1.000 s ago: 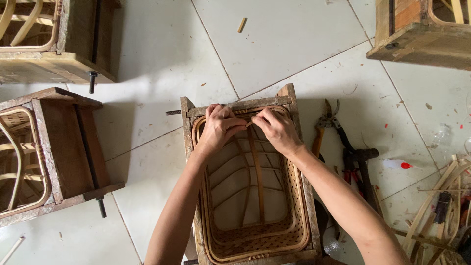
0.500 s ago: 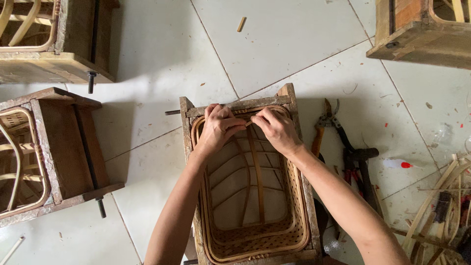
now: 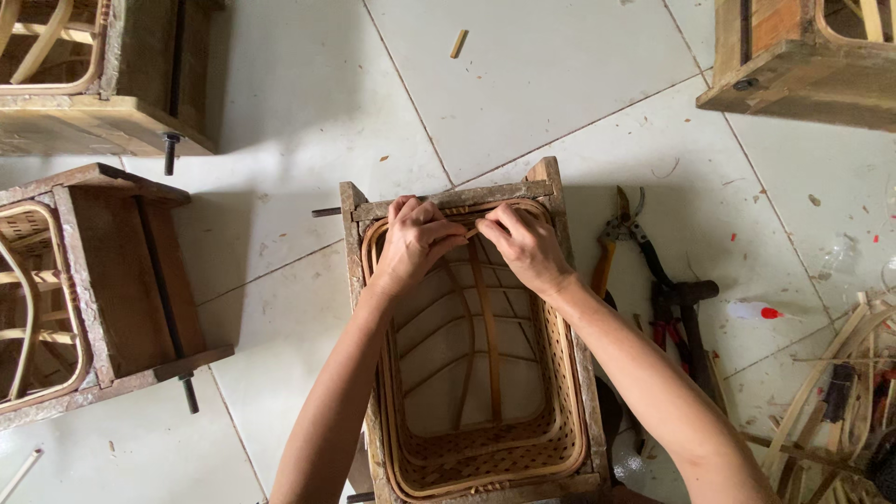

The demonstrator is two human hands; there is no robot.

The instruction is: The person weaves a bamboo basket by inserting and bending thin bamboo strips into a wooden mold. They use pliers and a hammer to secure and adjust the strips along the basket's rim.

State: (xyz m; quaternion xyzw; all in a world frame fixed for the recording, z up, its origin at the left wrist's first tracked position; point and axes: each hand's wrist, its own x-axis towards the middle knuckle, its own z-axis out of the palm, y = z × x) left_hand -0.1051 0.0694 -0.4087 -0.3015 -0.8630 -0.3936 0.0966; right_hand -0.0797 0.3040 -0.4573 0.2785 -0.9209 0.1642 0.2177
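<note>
woven basket (image 3: 481, 439) rim seemingly pinched, hidden under both hands (image 3: 471, 245).

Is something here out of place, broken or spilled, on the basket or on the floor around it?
Nothing looks broken or spilled. The woven basket sits straight inside its wooden frame, with both hands, left hand and right hand, at its far rim. Only small litter stands out: a short stick and chips lie loose on the tiled floor.

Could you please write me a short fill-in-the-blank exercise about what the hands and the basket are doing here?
1. Both hands, left hand and right hand, grip the basket at its far ____.
2. The basket sits inside a ____ frame.
3. Pliers lie on the tiled ____.

Missing words: rim; wooden; floor
</note>
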